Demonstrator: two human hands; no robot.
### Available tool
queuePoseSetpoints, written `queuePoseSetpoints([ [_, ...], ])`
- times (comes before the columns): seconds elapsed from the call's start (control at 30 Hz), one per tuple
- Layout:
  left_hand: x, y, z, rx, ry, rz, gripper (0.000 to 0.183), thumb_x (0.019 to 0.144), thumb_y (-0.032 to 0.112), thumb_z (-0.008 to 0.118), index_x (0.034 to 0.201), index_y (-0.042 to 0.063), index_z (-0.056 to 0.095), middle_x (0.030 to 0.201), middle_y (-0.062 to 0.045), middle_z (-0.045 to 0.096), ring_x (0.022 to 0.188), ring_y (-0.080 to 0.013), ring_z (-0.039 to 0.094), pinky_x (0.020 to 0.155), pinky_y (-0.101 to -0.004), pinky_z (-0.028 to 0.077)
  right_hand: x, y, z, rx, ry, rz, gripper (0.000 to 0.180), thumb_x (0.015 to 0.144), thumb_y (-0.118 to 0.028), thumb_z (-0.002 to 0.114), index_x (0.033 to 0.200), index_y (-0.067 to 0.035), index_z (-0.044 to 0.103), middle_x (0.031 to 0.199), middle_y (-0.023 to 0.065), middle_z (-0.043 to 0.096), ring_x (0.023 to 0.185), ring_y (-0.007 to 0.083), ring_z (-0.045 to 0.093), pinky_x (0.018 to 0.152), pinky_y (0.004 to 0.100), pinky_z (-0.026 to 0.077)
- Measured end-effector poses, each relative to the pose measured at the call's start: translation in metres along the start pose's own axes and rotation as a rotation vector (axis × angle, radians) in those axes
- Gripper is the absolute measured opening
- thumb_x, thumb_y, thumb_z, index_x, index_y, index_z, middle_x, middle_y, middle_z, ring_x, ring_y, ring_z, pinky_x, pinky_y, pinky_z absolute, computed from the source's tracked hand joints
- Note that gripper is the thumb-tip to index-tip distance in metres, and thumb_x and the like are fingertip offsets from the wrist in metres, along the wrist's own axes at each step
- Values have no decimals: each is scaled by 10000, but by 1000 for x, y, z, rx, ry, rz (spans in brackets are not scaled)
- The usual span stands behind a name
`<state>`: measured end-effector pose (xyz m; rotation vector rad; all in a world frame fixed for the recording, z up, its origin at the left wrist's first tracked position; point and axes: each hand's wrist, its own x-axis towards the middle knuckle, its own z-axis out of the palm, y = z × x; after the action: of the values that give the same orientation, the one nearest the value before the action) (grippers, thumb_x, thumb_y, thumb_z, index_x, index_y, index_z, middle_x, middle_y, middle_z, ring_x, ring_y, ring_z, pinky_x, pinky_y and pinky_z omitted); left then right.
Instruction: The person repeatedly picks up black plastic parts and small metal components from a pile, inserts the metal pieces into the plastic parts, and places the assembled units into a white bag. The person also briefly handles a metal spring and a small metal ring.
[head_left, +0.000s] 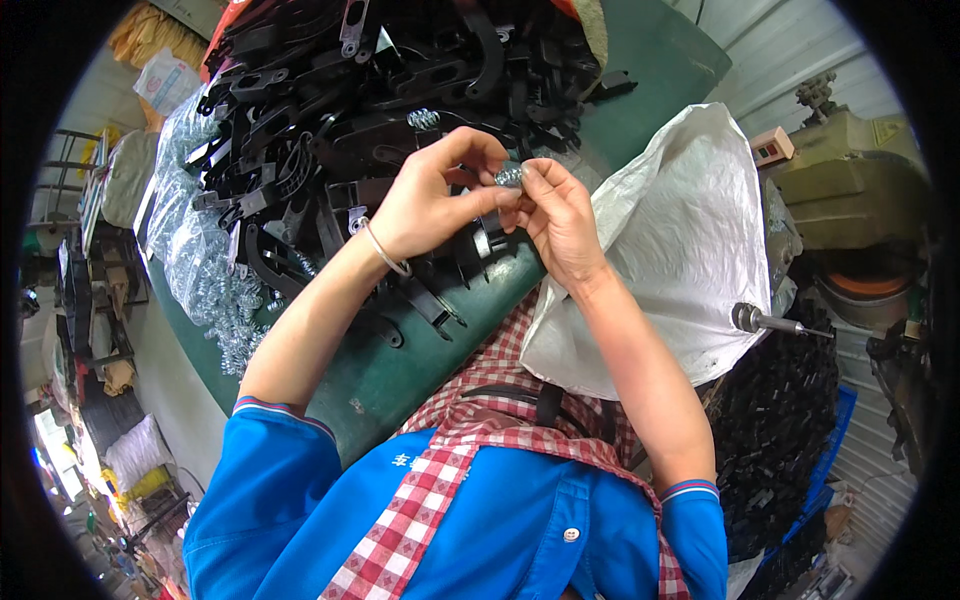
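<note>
A short metal coil spring (508, 177) is held between my two hands, over the near edge of a heap of black metal parts (360, 105). My left hand (439, 199), with a bangle at the wrist, has thumb and fingers at the spring's left side. The fingertips of my right hand (559, 214) pinch its right end. Another coil spring (424, 119) lies on the heap just beyond my left hand. More loose springs (236, 315) spill from a clear plastic bag (184, 225) at the left of the green table (360, 397).
A white woven sack (682, 247) lies right of my right hand, with a screwdriver-like tool (765, 322) at its right edge. A green machine (855, 180) with a switch box (771, 148) stands at the right. Below it is a large pile of black parts (780, 427).
</note>
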<state>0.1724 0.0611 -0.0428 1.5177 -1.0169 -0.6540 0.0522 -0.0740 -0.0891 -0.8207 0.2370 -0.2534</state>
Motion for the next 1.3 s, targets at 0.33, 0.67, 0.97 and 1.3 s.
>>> queuePoseSetpoints([
  [0.33, -5, -17, 12, -198, 218, -186, 240, 938, 222, 638, 890, -12, 608, 698, 11, 576, 569, -20, 473, 471, -182, 367, 3, -1, 12, -64, 91, -81, 112, 958, -134, 569, 1039, -57, 579, 844, 39, 634, 722, 116, 608, 643, 243, 496],
  [0.67, -12, -25, 13, -186, 300, -205, 213, 971, 224, 575, 927, 16, 556, 698, -12, 571, 568, -55, 525, 454, -194, 417, 12, -11, 30, -329, 190, 156, 236, 946, -312, 605, 950, -78, 577, 675, 5, 585, 549, 75, 551, 515, 203, 445],
  [0.97, -28, -9, -9, 298, 506, -46, 223, 868, 160, 690, 838, -1, 538, 713, -68, 542, 597, -117, 513, 529, -275, 430, 19, 4, 20, -231, 267, -85, 190, 885, -129, 678, 959, -40, 528, 696, 2, 582, 547, 59, 524, 487, 207, 407],
  [1.3, 18, 3, -65, 1275, 149, 139, 331, 770, 94, 656, 1099, 129, 645, 842, -73, 573, 876, -279, 577, 801, -387, 445, 23, 15, 23, -467, 168, 16, 176, 875, -46, 614, 1042, -15, 566, 735, 1, 592, 597, 57, 541, 535, 195, 411],
])
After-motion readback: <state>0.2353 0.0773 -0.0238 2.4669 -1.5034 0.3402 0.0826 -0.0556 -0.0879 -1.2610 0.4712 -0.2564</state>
